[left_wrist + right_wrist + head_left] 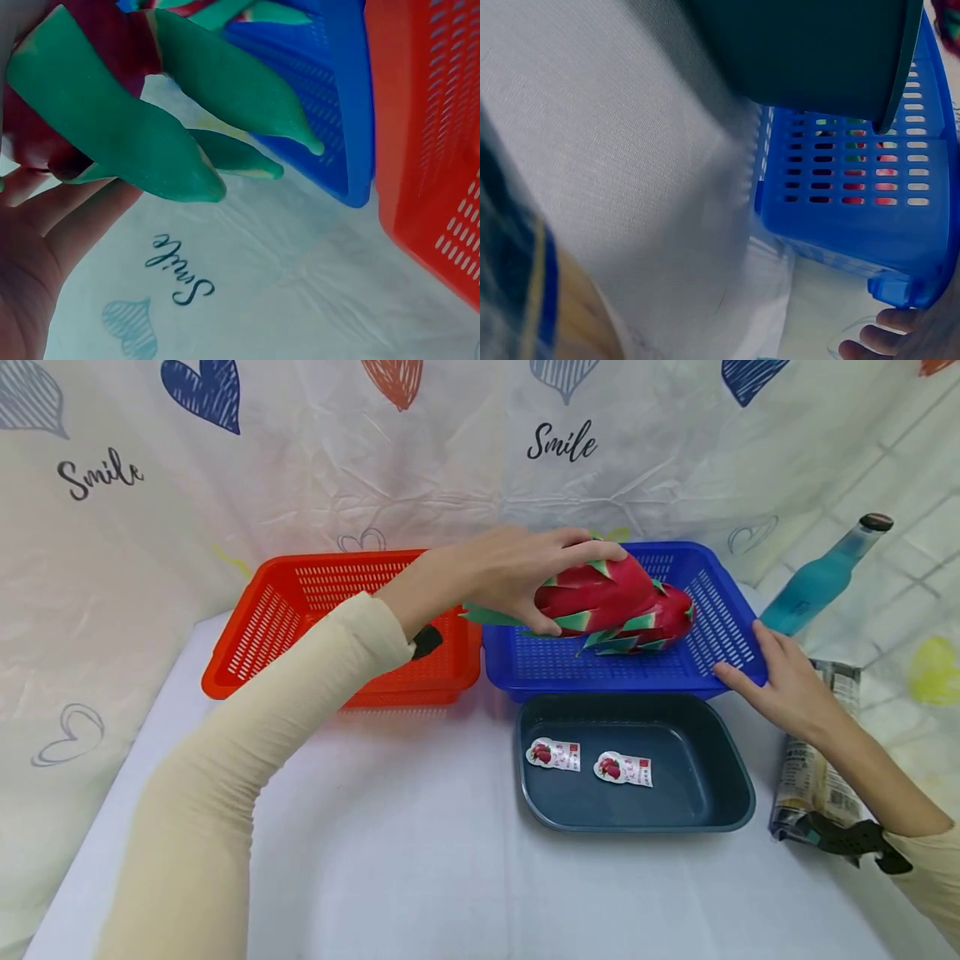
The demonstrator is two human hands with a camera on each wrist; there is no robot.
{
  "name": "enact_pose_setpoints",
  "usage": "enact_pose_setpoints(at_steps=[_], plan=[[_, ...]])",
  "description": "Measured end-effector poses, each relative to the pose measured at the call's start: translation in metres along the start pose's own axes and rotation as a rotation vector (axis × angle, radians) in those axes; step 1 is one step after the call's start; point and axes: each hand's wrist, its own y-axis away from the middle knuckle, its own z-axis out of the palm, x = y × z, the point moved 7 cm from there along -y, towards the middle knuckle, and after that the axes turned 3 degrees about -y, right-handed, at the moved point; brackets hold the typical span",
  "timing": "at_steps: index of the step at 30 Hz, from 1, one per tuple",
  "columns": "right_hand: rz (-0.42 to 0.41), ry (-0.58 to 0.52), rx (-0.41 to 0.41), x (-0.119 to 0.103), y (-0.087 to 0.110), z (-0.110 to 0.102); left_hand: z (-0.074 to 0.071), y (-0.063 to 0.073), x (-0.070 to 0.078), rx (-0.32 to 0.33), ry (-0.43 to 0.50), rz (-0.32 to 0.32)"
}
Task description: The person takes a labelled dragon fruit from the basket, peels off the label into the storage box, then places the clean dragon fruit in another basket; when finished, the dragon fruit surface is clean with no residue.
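Far left: red basket (300, 610), nothing visible in it, standing hard against the blue basket (720, 610); I cannot tell if the rims touch.

Left hand (510, 572) reaches over the red basket's right end and grasps a dragon fruit (622, 606), fingers curled over the top, thumb underneath at the near side. The fruit sits low inside the blue basket; whether it rests on the floor or hangs just above it I cannot tell. In the left wrist view the fruit's green scales (112, 127) spread past the palm (30, 255), the blue basket's (330, 97) corner beside them.

Near of the blue basket: dark tray (720, 802) with two small sachets (553, 753) lying flat at its left.

Right hand (787, 685) lies on the blue basket's near right corner, fingers straight along the rim, released, gripping nothing. The right wrist view shows fingertips (889, 321) at that corner.

Far right: teal bottle (821, 578) leaning on the backdrop; a foil packet (813, 777) under the right forearm.

Risks, as I judge them:
- The grip covers only one end of the fruit; its heavy far end could roll it out of the fingers.
- Scales could snag in the basket mesh.
- A push on the rim could slide the basket into the tray.
- A right elbow swing could topple the bottle.
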Motion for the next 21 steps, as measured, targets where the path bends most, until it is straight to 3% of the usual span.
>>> enact_pose_setpoints(at_steps=[5, 10, 16, 21], plan=[[0.004, -0.003, -0.002, 0.001, 0.0, 0.0, 0.011, -0.035, -0.001, -0.083, -0.053, 0.03], [0.006, -0.006, -0.006, 0.002, -0.001, 0.001, 0.032, -0.06, 0.002, -0.194, -0.056, 0.032], [0.01, -0.004, 0.0, 0.002, 0.001, -0.001, 0.051, -0.081, 0.008, -0.234, -0.062, 0.04], [0.006, -0.004, -0.001, 0.003, 0.0, -0.001, 0.063, -0.09, 0.011, -0.277, -0.09, 0.033]])
